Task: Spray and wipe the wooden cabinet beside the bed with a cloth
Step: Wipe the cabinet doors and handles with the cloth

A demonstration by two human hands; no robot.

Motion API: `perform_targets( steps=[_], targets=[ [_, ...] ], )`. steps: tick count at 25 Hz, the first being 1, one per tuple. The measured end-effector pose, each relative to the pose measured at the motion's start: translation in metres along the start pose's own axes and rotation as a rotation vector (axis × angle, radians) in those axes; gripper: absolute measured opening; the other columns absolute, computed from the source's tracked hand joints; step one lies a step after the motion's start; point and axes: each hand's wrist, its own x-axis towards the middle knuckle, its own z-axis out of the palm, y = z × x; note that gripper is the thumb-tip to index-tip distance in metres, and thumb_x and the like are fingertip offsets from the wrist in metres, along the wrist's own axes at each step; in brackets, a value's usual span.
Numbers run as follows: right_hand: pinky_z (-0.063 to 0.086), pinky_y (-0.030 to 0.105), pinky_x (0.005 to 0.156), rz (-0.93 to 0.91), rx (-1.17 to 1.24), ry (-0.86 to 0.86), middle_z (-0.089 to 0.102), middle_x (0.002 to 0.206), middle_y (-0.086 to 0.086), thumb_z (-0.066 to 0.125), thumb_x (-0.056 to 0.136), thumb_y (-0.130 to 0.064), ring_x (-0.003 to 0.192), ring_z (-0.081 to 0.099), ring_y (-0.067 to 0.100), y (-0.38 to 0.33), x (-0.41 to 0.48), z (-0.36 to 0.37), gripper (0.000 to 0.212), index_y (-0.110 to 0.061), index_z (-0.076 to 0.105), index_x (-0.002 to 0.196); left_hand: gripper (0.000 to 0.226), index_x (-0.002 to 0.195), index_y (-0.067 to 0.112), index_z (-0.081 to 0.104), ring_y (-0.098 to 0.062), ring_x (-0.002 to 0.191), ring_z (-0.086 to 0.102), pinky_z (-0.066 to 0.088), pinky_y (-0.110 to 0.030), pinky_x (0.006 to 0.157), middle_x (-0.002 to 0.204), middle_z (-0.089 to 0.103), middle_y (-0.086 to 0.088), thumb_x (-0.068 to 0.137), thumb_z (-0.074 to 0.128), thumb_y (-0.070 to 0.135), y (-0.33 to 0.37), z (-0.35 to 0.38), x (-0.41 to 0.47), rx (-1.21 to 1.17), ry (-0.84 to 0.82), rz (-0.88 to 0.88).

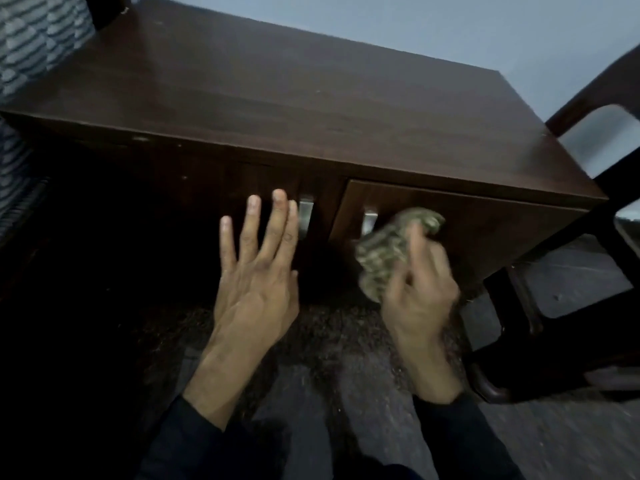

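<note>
Dim indoor picture with a cool, bluish cast. Soft light from above leaves a faint sheen on the cabinet (311, 109) top. Its front at lower left sinks into near-black shadow. Motion blur smears the right hand (420, 292) and cloth (384, 247). Wide-angle distortion bends lines near the edges, and the chair (599, 88) at right looks soft.

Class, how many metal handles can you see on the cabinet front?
2: left handle by the left hand, right handle beside the cloth. The cabinet's dark left side may hide more.
</note>
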Motion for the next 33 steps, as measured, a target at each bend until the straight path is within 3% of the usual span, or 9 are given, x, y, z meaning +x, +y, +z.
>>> perform_targets(
  steps=[4, 6, 10, 13, 17, 20, 24, 27, 33],
  targets=[
    [0.055, 0.040, 0.062, -0.375, -0.126, -0.142, 0.061, 0.090, 0.012, 0.056, 0.087, -0.002, 0.072, 0.057, 0.030, -0.015, 0.053, 0.010, 0.032, -0.014, 0.075, 0.110, 0.100, 0.160, 0.013, 0.011, -0.031, 0.155, 0.003, -0.004, -0.055, 0.121, 0.169, 0.001, -0.005, 0.080, 0.069, 0.024, -0.007, -0.003, 0.000, 0.037, 0.013, 0.028],
    [0.055, 0.040, 0.058, -0.444, -0.230, -0.107, 0.063, 0.096, 0.012, 0.063, 0.084, 0.004, 0.070, 0.060, 0.030, -0.006, 0.049, 0.011, 0.034, -0.016, 0.075, 0.110, 0.100, 0.160, 0.013, 0.010, -0.032, 0.155, 0.004, -0.004, -0.055, 0.121, 0.169, 0.002, -0.005, 0.081, 0.068, 0.024, -0.011, -0.001, -0.001, 0.050, 0.026, 0.028],
    [0.056, 0.027, 0.070, -0.068, -0.014, 0.087, 0.069, 0.102, 0.014, 0.047, 0.103, -0.006, 0.082, 0.069, 0.027, -0.017, 0.015, 0.022, 0.027, -0.009, 0.072, 0.115, 0.099, 0.160, 0.014, 0.011, -0.031, 0.155, 0.005, 0.000, -0.057, 0.123, 0.169, 0.000, -0.003, 0.080, 0.069, 0.023, -0.008, -0.003, 0.000, 0.035, 0.019, 0.021],
    [0.048, 0.009, 0.083, 0.195, 0.184, -0.012, 0.073, 0.096, 0.021, 0.063, 0.088, 0.016, 0.084, 0.072, 0.029, -0.027, -0.024, 0.032, 0.024, 0.011, 0.070, 0.110, 0.098, 0.160, 0.013, 0.009, -0.031, 0.155, 0.003, 0.002, -0.058, 0.123, 0.168, -0.004, -0.003, 0.082, 0.068, 0.022, -0.007, -0.004, 0.000, 0.016, 0.019, 0.019],
    [0.039, -0.003, 0.074, 0.414, 0.268, 0.035, 0.064, 0.087, 0.001, 0.072, 0.079, 0.016, 0.077, 0.059, 0.001, -0.047, -0.037, 0.060, 0.026, 0.007, 0.064, 0.102, 0.096, 0.161, 0.013, 0.006, -0.030, 0.155, -0.003, 0.001, -0.058, 0.123, 0.169, -0.005, -0.004, 0.084, 0.065, 0.021, -0.009, -0.001, -0.001, -0.004, 0.011, 0.043],
    [0.042, 0.002, 0.070, 0.502, 0.322, 0.149, 0.062, 0.085, -0.002, 0.072, 0.082, 0.011, 0.073, 0.058, 0.002, -0.054, -0.036, 0.072, 0.021, 0.005, 0.062, 0.100, 0.096, 0.160, 0.013, 0.006, -0.028, 0.155, -0.009, -0.003, -0.056, 0.123, 0.168, -0.009, -0.003, 0.085, 0.064, 0.021, -0.011, 0.003, 0.000, -0.036, 0.026, 0.051],
    [0.052, 0.017, 0.073, 0.372, 0.356, 0.322, 0.064, 0.093, 0.006, 0.066, 0.094, -0.006, 0.083, 0.064, 0.011, -0.054, -0.029, 0.057, 0.014, -0.004, 0.057, 0.105, 0.097, 0.161, 0.012, 0.007, -0.028, 0.155, -0.010, -0.002, -0.057, 0.123, 0.168, -0.010, -0.002, 0.084, 0.066, 0.019, -0.011, 0.006, -0.001, -0.037, 0.037, 0.048],
    [0.048, 0.024, 0.079, 0.143, 0.238, 0.319, 0.061, 0.096, 0.013, 0.061, 0.091, 0.000, 0.088, 0.061, 0.024, -0.040, 0.002, 0.059, 0.020, -0.007, 0.053, 0.108, 0.098, 0.161, 0.014, 0.006, -0.027, 0.155, -0.010, -0.005, -0.056, 0.123, 0.168, -0.012, 0.000, 0.083, 0.066, 0.016, -0.010, 0.006, 0.000, -0.034, 0.031, 0.032],
    [0.054, 0.041, 0.053, -0.044, 0.037, 0.130, 0.062, 0.073, 0.023, 0.070, 0.065, 0.022, 0.063, 0.061, 0.038, -0.034, -0.005, 0.046, 0.053, -0.014, 0.042, 0.092, 0.097, 0.161, 0.013, 0.007, -0.027, 0.155, -0.007, -0.003, -0.056, 0.122, 0.169, -0.007, -0.002, 0.081, 0.062, 0.009, -0.008, 0.002, -0.001, 0.004, 0.044, 0.031]
  ],
)
